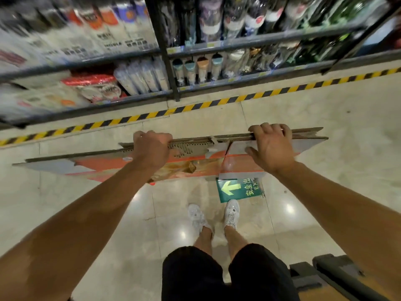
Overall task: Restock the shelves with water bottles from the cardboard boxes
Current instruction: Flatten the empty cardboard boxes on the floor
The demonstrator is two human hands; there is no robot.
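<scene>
A flattened cardboard box [195,164], orange and grey on its printed side, hangs upright in front of me above the floor. My left hand [152,148] grips its top edge with the fingers curled over. My right hand [271,144] holds the same edge further right, fingers hooked over it and the thumb spread against the near face. Blurred bottles [234,20] stand on the dark metal shelves [238,42] ahead. No full box shows.
Yellow-black hazard tape [195,107] runs along the floor before the shelves. A green exit-arrow sticker [238,190] lies on the tiles by my white shoes [232,213]. Packaged goods [97,85] fill the lower left shelf. A dark cart edge [325,272] shows at bottom right.
</scene>
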